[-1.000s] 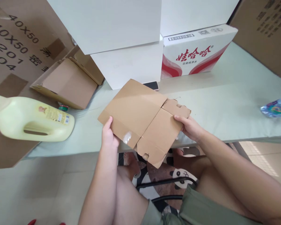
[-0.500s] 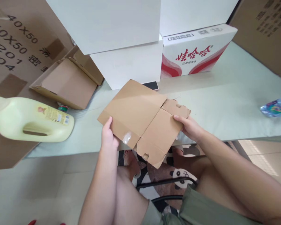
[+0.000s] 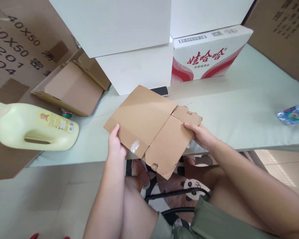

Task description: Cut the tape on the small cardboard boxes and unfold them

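Observation:
A flattened brown cardboard box point(image 3: 144, 116) is held out before me, tilted above the front edge of the table. My left hand point(image 3: 116, 144) grips its left edge, thumb on top and fingers beneath. At the right side, my right hand point(image 3: 201, 134) pinches the flap part the same way, its thumb on the upper face. Slotted tabs stick out at the right end and the lower end. Near the lower left edge is a shiny patch that looks like clear tape. The fingers under the cardboard are mostly hidden.
On the pale green table point(image 3: 234, 113), white boxes point(image 3: 137, 71) and a red-and-white carton point(image 3: 206, 59) stand at the back. A dark phone-like object point(image 3: 160, 91) lies behind the cardboard. Left are a yellow jug point(image 3: 35, 127) and a folded box point(image 3: 72, 84); right, a plastic bottle point(image 3: 294, 114).

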Demonstrator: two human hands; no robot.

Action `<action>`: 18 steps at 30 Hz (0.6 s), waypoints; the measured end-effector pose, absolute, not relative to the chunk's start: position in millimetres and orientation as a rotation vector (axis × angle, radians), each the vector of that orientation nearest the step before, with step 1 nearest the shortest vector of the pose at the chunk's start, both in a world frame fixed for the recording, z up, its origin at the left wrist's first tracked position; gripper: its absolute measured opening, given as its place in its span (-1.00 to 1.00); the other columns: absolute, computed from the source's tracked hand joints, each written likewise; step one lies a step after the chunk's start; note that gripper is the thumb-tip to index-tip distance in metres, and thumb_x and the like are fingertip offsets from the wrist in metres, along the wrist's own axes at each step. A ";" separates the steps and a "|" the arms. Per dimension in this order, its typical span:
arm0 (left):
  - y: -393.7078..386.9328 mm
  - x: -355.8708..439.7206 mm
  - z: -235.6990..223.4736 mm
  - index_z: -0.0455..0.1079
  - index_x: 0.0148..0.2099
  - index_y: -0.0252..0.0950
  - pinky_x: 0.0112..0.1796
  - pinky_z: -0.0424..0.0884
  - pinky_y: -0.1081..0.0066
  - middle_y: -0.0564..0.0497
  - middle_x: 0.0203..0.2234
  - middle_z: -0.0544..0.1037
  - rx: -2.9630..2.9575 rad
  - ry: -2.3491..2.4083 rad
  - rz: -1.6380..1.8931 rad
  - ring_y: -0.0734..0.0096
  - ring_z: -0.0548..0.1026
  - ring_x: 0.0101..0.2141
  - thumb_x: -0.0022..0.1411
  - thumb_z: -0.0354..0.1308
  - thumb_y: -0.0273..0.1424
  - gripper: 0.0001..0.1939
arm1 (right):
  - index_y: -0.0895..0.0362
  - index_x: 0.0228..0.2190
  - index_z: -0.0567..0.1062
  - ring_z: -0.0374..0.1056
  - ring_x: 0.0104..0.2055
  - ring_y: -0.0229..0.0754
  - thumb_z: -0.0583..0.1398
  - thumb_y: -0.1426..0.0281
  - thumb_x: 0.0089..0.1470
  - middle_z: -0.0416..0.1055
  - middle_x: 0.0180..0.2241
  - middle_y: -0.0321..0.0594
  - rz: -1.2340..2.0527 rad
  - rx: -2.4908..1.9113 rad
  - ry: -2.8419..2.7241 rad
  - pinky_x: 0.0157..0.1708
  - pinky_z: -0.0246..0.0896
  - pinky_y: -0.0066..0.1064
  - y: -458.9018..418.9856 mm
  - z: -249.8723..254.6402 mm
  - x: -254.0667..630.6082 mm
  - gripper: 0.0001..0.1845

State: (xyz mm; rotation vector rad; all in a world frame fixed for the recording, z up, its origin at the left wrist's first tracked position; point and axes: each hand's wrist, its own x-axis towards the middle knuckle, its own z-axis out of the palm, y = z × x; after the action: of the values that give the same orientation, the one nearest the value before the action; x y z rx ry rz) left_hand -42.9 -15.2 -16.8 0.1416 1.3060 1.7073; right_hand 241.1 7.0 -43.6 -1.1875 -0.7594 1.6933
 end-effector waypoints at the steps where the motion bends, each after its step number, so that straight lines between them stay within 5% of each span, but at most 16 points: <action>1: -15.1 -43.0 -16.7 0.52 -0.21 -0.31 -0.31 0.54 0.38 -0.03 -0.37 0.64 0.142 1.306 1.706 0.33 0.59 -0.39 0.18 0.19 -0.39 -0.85 | 0.04 -0.17 0.51 0.52 -0.09 -0.08 0.38 0.32 -0.09 0.60 -0.11 -0.21 1.693 -1.189 -0.760 -0.22 0.52 -0.35 7.2 -44.2 241.2 -0.63; 18: -15.3 -42.9 -17.7 0.51 -0.19 -0.29 -0.30 0.55 0.40 -0.03 -0.36 0.64 0.152 1.310 1.716 0.34 0.59 -0.39 0.18 0.19 -0.41 -0.85 | 0.04 -0.17 0.49 0.50 -0.03 -0.03 0.38 0.28 -0.06 0.61 -0.16 -0.21 1.704 -1.182 -0.800 -0.10 0.51 -0.26 7.3 -47.0 242.2 -0.62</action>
State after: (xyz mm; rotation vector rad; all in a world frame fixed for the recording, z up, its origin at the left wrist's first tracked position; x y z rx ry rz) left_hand -42.9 -15.3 -17.7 0.1517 1.3104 1.7161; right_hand 242.2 7.3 -47.0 -1.1819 -0.8002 1.7042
